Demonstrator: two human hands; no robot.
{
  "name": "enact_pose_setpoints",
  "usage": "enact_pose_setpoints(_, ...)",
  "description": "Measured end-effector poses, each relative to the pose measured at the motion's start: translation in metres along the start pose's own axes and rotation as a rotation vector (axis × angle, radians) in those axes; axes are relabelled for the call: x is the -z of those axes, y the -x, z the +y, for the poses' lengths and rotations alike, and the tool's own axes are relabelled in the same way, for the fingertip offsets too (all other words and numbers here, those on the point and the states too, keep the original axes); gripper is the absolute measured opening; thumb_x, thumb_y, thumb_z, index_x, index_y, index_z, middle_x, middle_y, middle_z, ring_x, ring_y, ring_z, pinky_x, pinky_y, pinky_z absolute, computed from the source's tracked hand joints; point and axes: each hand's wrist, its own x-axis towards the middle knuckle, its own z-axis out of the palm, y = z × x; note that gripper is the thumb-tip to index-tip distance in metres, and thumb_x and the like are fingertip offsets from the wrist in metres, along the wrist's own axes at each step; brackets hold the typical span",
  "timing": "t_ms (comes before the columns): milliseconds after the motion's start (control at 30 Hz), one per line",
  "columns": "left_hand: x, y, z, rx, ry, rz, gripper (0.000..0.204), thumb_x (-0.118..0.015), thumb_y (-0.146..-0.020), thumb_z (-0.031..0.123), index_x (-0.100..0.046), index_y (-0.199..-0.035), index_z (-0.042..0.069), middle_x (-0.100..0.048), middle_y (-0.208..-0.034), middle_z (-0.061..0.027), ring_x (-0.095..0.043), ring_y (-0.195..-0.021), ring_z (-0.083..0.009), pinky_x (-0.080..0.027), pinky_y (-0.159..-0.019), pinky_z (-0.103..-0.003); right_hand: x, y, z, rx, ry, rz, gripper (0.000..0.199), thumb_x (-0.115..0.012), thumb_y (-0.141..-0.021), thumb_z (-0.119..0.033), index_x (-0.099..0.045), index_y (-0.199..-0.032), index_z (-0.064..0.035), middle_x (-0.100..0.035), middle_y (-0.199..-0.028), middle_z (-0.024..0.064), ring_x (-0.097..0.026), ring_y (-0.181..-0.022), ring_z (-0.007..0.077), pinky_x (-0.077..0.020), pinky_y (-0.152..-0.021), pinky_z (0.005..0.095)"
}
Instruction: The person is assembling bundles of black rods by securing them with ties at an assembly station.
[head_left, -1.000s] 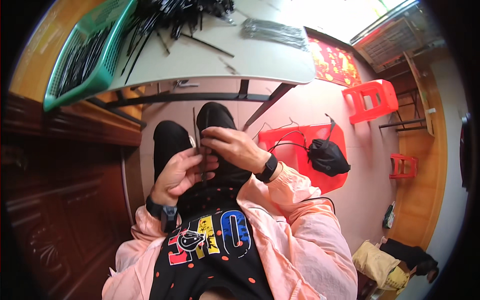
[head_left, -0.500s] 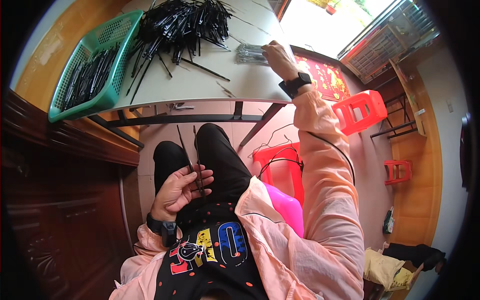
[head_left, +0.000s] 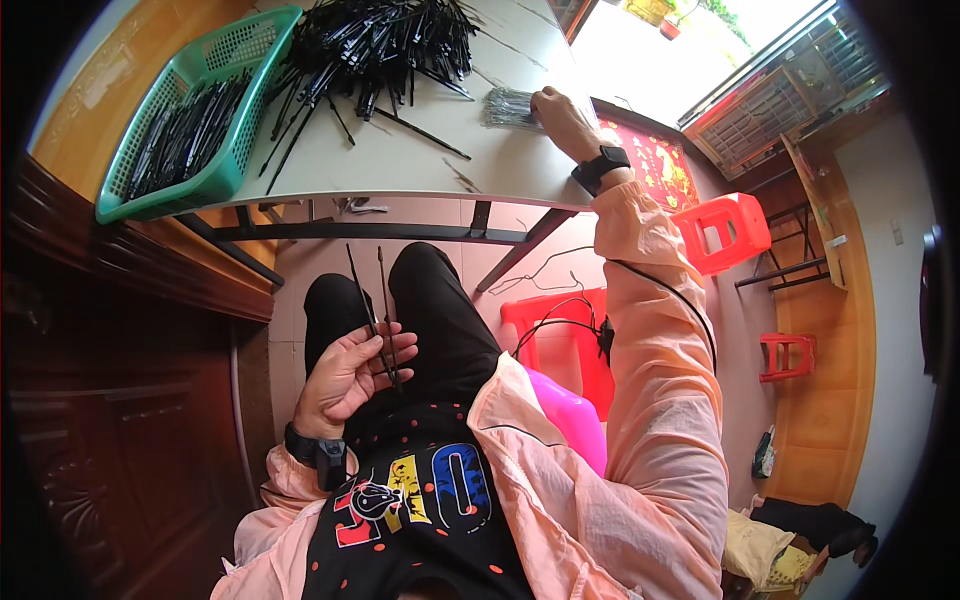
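Observation:
Low over my lap, my left hand (head_left: 345, 378) is closed on two thin, dark sticks (head_left: 364, 295), held between thumb and fingers. They point up and away, slightly apart at their far ends. My right hand (head_left: 562, 118) reaches to the table's right side, with its fingers pinched at the right end of a bundle of thin silvery wires (head_left: 508, 108). How many wires the fingertips grip is hidden. To the left of the bundle lies a large heap of glossy black strips (head_left: 395, 45), with one loose black strip (head_left: 425, 133) nearer me.
A green mesh basket (head_left: 232, 160) of black strips stands at the table's (head_left: 340, 180) left. Below the table runs a dark metal bar (head_left: 370, 231). Red plastic stools (head_left: 735, 232) stand on the right, and a cable-draped red stool (head_left: 590, 370) is beside my right leg.
My head view has shifted slightly, moving the table a little to the right. My left hand still holds the two sticks, and my right hand stays at the wire bundle.

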Motion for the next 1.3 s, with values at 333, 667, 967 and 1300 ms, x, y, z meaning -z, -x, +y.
enact_pose_setpoints(333,0.003,-0.001,-0.005,-0.038,-0.033,0.035,0.023,-0.05,-0.093,0.009,-0.055,-0.115,0.003,-0.062,-0.108,-0.0126,-0.062,-0.1,-0.0232,-0.052,-0.085,-0.041,0.015,0.001,-0.006,0.046,0.003,0.156,0.01,-0.049,-0.083,-0.006,-0.058,-0.088,-0.0049,-0.059,-0.089,0.0132,-0.061,-0.08,0.0325,-0.0483,-0.069,0.0383)
enact_pose_setpoints(667,0.007,-0.006,-0.006,-0.109,0.009,0.1,0.019,-0.053,-0.091,0.007,-0.056,-0.11,0.005,-0.063,-0.105,-0.0131,-0.063,-0.097,-0.0237,-0.054,-0.081,-0.04,0.018,0.008,-0.003,-0.005,-0.125,0.133,0.016,-0.053,-0.085,-0.007,-0.063,-0.096,-0.003,-0.062,-0.086,0.0164,-0.061,-0.078,0.0324,-0.0478,-0.065,0.0388)
enact_pose_setpoints(967,0.011,-0.005,-0.008,-0.163,-0.026,0.096,0.015,-0.054,-0.09,0.007,-0.057,-0.105,0.005,-0.064,-0.098,-0.0116,-0.064,-0.091,-0.0228,-0.055,-0.078,-0.038,0.02,0.008,-0.015,-0.196,-0.445,-0.07,0.021,-0.052,-0.083,-0.009,-0.067,-0.097,-0.0034,-0.066,-0.083,0.0124,-0.061,-0.071,0.0181,-0.0469,-0.062,0.0275)
enact_pose_setpoints(1300,0.011,-0.007,-0.01,-0.154,-0.038,0.101,0.015,-0.057,-0.088,0.006,-0.058,-0.103,0.006,-0.065,-0.094,-0.0109,-0.065,-0.089,-0.0222,-0.056,-0.076,-0.036,0.01,0.009,-0.019,-0.495,-1.565,-0.371,0.022,-0.05,-0.089,-0.008,-0.063,-0.103,0.0022,-0.048,-0.071,-0.0037,-0.038,-0.057,0.0043,-0.0341,-0.048,0.0178)
